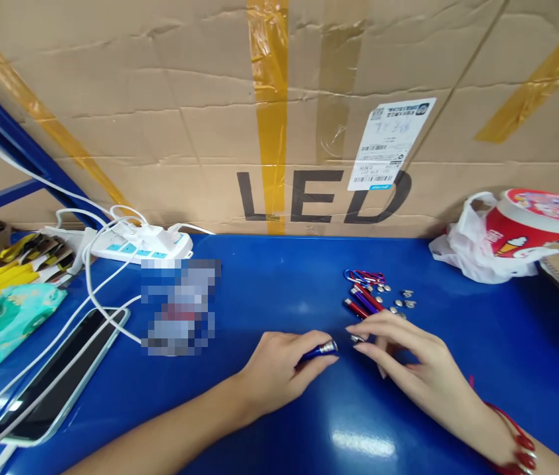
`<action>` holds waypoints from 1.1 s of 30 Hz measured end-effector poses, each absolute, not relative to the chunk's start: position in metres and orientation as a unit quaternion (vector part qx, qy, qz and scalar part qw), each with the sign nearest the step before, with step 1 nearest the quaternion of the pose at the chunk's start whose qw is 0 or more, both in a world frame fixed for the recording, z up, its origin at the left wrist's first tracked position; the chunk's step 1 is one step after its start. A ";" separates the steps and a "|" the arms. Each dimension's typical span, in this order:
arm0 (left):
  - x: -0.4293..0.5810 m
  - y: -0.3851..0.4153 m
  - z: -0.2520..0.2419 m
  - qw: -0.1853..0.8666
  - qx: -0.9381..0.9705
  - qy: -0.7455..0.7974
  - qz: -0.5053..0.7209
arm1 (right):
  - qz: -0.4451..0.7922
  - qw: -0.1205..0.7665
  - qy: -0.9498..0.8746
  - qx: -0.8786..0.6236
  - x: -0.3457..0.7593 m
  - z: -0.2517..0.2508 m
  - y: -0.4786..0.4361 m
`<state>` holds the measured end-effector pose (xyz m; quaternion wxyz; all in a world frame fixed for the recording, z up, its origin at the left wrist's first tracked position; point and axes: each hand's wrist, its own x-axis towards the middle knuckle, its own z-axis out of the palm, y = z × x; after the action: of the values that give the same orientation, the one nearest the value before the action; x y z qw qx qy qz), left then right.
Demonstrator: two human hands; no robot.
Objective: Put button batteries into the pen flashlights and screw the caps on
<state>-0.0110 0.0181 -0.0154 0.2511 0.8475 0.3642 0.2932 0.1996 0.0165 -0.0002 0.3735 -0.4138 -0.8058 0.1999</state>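
Note:
My left hand (282, 369) rests on the blue table (269, 284) with its fingers wrapped round a small blue keychain flashlight (319, 349), whose silver end points right. My right hand (408, 363) is just to the right, pinching a small silver part (357, 338) at its fingertips, close to the flashlight's silver end. Behind the hands lie a few red and purple flashlights (362, 300) with coloured clips, and several small silver button cells (398, 300) scattered beside them.
A cardboard wall marked LED (323, 194) closes the back. At the left are a white power strip (143, 245), a phone on a white cable (61, 373), a teal packet (6, 323) and yellow items. A red cup in a white bag (521, 234) stands at the right.

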 end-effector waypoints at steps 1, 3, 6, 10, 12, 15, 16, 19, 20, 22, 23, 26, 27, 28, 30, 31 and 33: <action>-0.011 0.018 -0.016 0.245 0.850 0.355 0.303 | 0.238 0.373 -0.785 -0.433 0.197 0.001 0.015; -0.010 0.019 -0.016 0.220 0.858 0.336 0.321 | 0.313 0.363 -0.747 -0.460 0.194 0.004 0.012; -0.009 0.020 -0.017 0.177 0.872 0.320 0.324 | 0.420 0.338 -0.694 -0.476 0.190 0.005 0.010; -0.010 0.021 -0.017 0.179 0.886 0.310 0.293 | 0.535 0.303 -0.626 -0.479 0.190 0.004 0.012; -0.010 0.022 -0.018 0.186 0.890 0.305 0.284 | 0.578 0.283 -0.602 -0.473 0.191 0.004 0.013; -0.011 0.022 -0.020 0.195 0.892 0.294 0.284 | 0.619 0.259 -0.573 -0.471 0.192 0.003 0.016; -0.011 0.022 -0.021 0.202 0.891 0.290 0.284 | 0.626 0.255 -0.565 -0.473 0.192 0.002 0.016; -0.011 0.021 -0.021 0.218 0.891 0.281 0.282 | 0.620 0.253 -0.561 -0.487 0.192 0.000 0.018; -0.011 0.021 -0.021 0.219 0.892 0.278 0.282 | 0.606 0.250 -0.569 -0.497 0.191 0.000 0.018; -0.011 0.021 -0.020 0.218 0.893 0.275 0.282 | 0.573 0.236 -0.591 -0.516 0.191 -0.001 0.018; -0.011 0.021 -0.020 0.214 0.894 0.273 0.283 | 0.563 0.225 -0.598 -0.524 0.191 0.000 0.018; -0.010 0.021 -0.017 0.194 0.899 0.263 0.291 | 0.567 0.204 -0.595 -0.532 0.189 0.000 0.015; -0.010 0.020 -0.017 0.185 0.901 0.260 0.294 | 0.571 0.204 -0.592 -0.531 0.188 0.000 0.014; -0.010 0.020 -0.016 0.176 0.903 0.258 0.296 | 0.573 0.207 -0.590 -0.530 0.187 0.001 0.014; -0.010 0.019 -0.016 0.158 0.907 0.259 0.292 | 0.578 0.217 -0.586 -0.526 0.186 0.001 0.012; -0.010 0.019 -0.016 0.149 0.909 0.260 0.291 | 0.584 0.220 -0.580 -0.523 0.185 0.001 0.012; -0.010 0.018 -0.017 0.133 0.909 0.260 0.297 | 0.608 0.213 -0.565 -0.515 0.184 0.002 0.012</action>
<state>-0.0098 0.0183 -0.0173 0.1326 0.9091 0.2597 0.2974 0.1845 0.0117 0.0023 0.2129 -0.5155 -0.5649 0.6081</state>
